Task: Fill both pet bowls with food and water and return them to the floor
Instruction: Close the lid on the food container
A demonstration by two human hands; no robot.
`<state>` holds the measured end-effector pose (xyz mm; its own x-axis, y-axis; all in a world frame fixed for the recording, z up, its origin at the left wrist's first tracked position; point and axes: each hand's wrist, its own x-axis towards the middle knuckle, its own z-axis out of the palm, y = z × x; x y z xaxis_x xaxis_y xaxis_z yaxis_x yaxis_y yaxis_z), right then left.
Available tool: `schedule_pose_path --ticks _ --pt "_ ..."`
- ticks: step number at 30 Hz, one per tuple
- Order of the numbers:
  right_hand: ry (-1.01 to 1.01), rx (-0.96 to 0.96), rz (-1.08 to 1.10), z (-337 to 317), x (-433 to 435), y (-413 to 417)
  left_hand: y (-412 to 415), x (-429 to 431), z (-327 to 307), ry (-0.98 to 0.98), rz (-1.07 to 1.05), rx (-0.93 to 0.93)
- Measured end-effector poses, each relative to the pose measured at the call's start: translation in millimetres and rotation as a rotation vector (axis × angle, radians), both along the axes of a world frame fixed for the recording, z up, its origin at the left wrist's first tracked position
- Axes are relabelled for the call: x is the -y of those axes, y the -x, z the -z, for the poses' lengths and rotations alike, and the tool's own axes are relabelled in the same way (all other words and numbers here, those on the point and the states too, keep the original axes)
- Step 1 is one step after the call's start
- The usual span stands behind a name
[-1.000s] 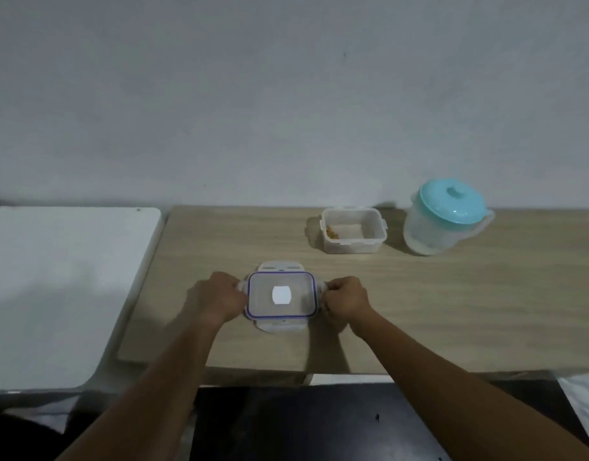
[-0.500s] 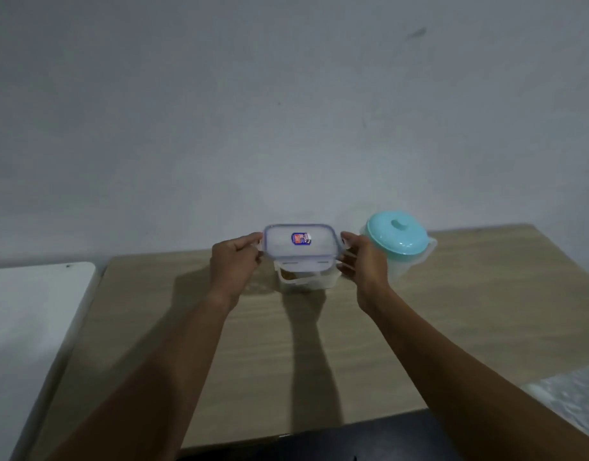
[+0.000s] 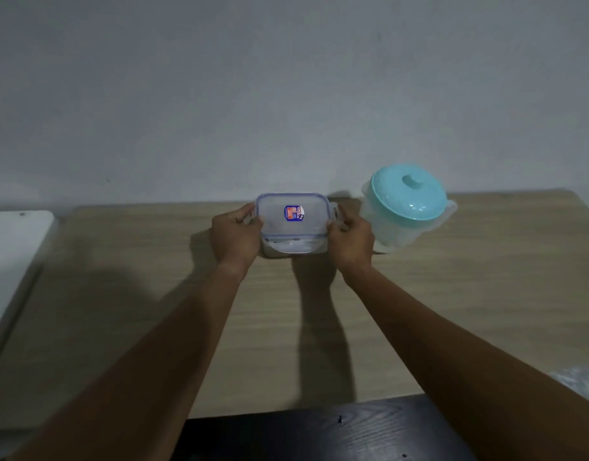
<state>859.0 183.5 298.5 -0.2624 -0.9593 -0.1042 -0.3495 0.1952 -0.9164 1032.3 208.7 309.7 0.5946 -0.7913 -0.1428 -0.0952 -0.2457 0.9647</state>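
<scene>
One lid point(image 3: 293, 224) pinched between left grip point(image 3: 234, 237) and right grip point(image 3: 351, 242); wooden table point(image 3: 486, 277), grey wall point(image 3: 286, 94).

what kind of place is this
Likely a home interior: a light wooden table against a plain white wall, with a blue-rimmed clear plastic food container and a turquoise-lidded clear plastic jug.

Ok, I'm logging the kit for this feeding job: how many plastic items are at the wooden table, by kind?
Food tub: 1
Clip lid: 1
Jug with teal lid: 1
Total: 3
</scene>
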Motion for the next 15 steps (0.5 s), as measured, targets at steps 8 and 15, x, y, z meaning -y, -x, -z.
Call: schedule_pose_path --ticks 8,15 --pt "0.014 0.092 0.057 -3 -6 3 4 -8 5 -0.003 -0.089 -0.192" --pt "-0.075 0.022 0.000 1 0 10 7 -10 9 -0.017 -0.086 -0.170"
